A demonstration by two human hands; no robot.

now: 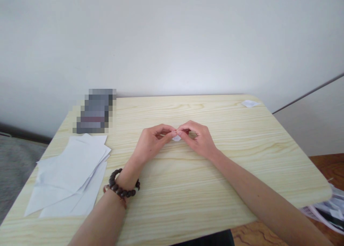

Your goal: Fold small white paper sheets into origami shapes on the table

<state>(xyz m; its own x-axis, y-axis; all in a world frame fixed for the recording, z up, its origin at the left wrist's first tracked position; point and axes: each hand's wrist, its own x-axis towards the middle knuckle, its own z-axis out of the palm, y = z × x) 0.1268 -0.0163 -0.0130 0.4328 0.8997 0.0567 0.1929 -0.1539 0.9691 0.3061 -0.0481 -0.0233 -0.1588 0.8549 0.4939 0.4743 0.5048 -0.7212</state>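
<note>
Both hands meet over the middle of the pale wooden table (172, 188). Between their fingertips is a small piece of white paper (176, 138), mostly covered by the thumbs and fingers. My left hand (154, 140), with dark beads on its wrist, pinches the paper from the left. From the right, my right hand (197, 136) pinches it too, thumb against forefinger. Whether the paper is folded cannot be made out behind the fingers.
A loose pile of white paper sheets (72, 167) lies at the table's left. Behind it is a blurred dark rectangular object (94, 111). A small white paper piece (249, 103) sits at the far right corner. The wall (172, 42) borders the back edge.
</note>
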